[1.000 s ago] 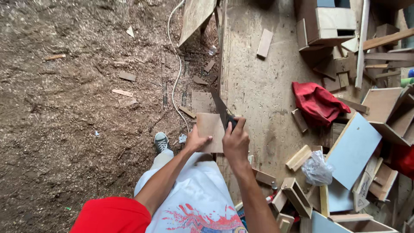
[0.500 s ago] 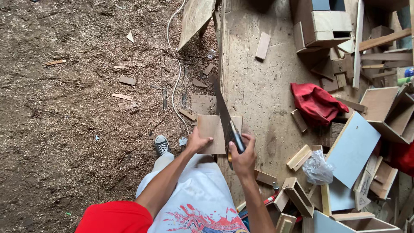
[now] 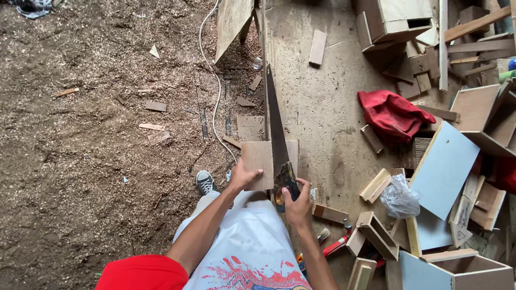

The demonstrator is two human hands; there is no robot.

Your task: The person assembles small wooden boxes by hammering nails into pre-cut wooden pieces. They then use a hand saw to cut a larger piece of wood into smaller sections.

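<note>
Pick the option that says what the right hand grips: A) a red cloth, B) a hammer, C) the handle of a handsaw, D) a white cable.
C: the right hand closes around the handle of the handsaw, whose blade runs across the wooden board steadied by the left hand.

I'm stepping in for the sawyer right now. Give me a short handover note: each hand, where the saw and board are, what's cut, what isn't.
Left hand: pressing the board flat at the bench edge.
Right hand: gripping the saw handle.
Saw: blade in the board, running away from the body.
Done: cut started; how deep it goes cannot be told.
Left: the board is still one piece.
Nearby: red cloth, blue panel, offcuts, white cable on the sawdust floor.
</note>
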